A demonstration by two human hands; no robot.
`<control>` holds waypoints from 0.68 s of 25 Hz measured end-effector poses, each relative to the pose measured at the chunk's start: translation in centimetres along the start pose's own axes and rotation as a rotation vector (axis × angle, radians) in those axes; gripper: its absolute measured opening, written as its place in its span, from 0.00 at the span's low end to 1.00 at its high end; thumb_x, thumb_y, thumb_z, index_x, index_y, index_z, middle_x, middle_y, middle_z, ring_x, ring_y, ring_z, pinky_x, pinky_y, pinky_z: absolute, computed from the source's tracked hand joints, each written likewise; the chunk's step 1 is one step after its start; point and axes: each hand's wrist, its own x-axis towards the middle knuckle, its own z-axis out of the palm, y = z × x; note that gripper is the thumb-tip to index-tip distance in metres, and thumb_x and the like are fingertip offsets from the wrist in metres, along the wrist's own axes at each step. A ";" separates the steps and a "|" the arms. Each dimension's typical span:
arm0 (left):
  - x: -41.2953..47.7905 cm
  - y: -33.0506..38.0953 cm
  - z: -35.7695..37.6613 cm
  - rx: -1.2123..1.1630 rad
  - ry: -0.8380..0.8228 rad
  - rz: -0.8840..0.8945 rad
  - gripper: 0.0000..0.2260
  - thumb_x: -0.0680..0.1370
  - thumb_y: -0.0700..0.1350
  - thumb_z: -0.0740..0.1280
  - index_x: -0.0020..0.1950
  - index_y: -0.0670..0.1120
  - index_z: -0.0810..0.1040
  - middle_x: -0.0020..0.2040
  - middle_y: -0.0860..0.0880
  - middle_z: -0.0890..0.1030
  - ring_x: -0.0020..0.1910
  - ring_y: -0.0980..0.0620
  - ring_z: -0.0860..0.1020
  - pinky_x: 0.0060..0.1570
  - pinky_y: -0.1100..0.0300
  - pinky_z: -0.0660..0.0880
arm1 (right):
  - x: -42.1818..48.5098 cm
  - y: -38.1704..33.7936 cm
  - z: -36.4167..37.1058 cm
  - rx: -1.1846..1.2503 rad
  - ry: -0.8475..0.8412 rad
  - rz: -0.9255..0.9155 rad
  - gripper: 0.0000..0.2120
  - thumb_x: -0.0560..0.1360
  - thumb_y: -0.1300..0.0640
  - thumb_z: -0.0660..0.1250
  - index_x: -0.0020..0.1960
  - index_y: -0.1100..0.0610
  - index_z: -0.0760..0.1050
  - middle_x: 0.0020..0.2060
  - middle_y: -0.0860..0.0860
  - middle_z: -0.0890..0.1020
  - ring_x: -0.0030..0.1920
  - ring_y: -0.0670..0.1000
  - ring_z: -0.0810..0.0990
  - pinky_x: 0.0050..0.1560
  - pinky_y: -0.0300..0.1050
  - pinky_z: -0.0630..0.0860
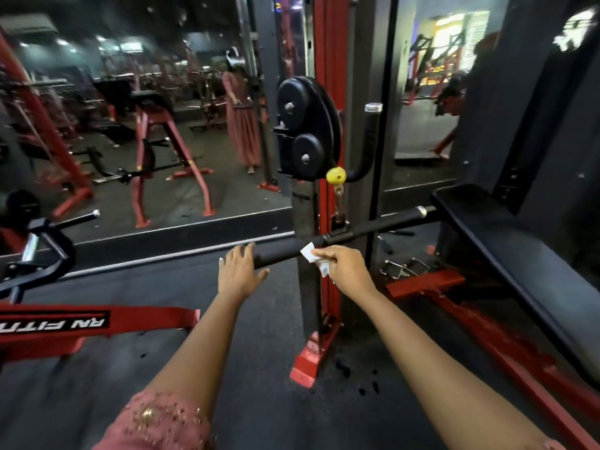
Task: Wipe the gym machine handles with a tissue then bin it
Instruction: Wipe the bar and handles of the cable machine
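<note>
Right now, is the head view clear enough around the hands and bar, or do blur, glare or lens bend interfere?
Head view: dim light, yet the right hand, its tissue, the left hand and the bar handle read sharp; head view edges smear and bow from the wide lens; lit panel top right is blown out.

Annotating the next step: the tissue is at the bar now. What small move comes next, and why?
Probably slide the right hand with the tissue along the bar toward the left hand, which rests open-fingered at the bar's near end. The tissue touches only one spot near the bar's middle, so the padded stretch between the hands likely needs wiping.
</note>
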 end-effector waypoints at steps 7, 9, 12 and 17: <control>2.7 -5.4 1.3 0.122 -0.102 0.009 0.31 0.74 0.58 0.66 0.72 0.48 0.61 0.68 0.44 0.68 0.69 0.44 0.64 0.71 0.45 0.56 | 5.1 -1.3 3.2 0.060 0.015 -0.029 0.19 0.71 0.73 0.57 0.56 0.61 0.79 0.51 0.56 0.81 0.54 0.52 0.78 0.50 0.27 0.68; 2.7 -6.5 1.5 0.043 -0.077 0.051 0.26 0.74 0.55 0.67 0.68 0.48 0.67 0.64 0.45 0.74 0.65 0.44 0.69 0.68 0.49 0.59 | 5.5 -0.9 3.7 0.100 0.061 -0.005 0.20 0.70 0.74 0.56 0.56 0.62 0.79 0.52 0.56 0.81 0.51 0.50 0.78 0.47 0.21 0.67; 2.2 -7.2 1.4 -0.183 -0.053 0.071 0.22 0.72 0.49 0.71 0.63 0.43 0.74 0.57 0.44 0.79 0.57 0.43 0.75 0.60 0.54 0.66 | 5.8 -0.5 4.9 0.127 0.146 0.050 0.21 0.70 0.75 0.56 0.56 0.61 0.79 0.52 0.53 0.81 0.48 0.45 0.76 0.45 0.16 0.64; 0.0 -6.6 0.7 -0.437 0.018 0.024 0.20 0.68 0.46 0.75 0.58 0.42 0.78 0.53 0.45 0.81 0.53 0.48 0.78 0.51 0.65 0.67 | 4.8 -1.6 10.2 0.016 0.266 -0.116 0.21 0.67 0.76 0.59 0.56 0.63 0.79 0.53 0.55 0.82 0.54 0.49 0.78 0.60 0.23 0.62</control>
